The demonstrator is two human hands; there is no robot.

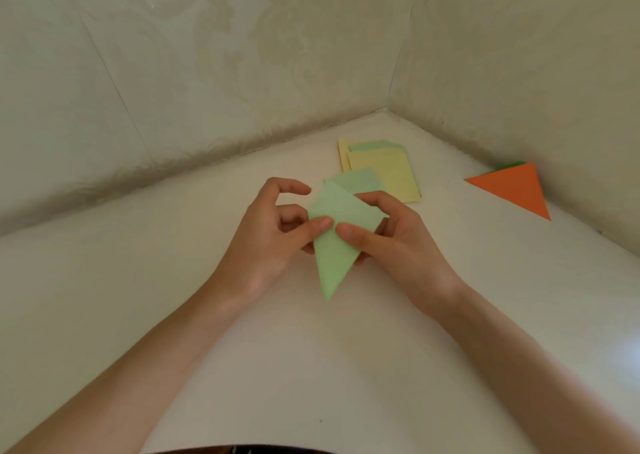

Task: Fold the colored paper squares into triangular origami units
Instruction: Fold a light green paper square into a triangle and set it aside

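Pinching folded green paper [337, 263] in curled left hand [266, 245] and right hand [398, 242] over counter [311, 349], orange triangle [516, 187] at two o'clock.

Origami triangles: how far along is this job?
Done: an orange triangle lies off to the right, a green piece peeking from behind it. In hand: the left hand and right hand pinch a part-folded light green paper. Left: a stack of yellow and green squares.
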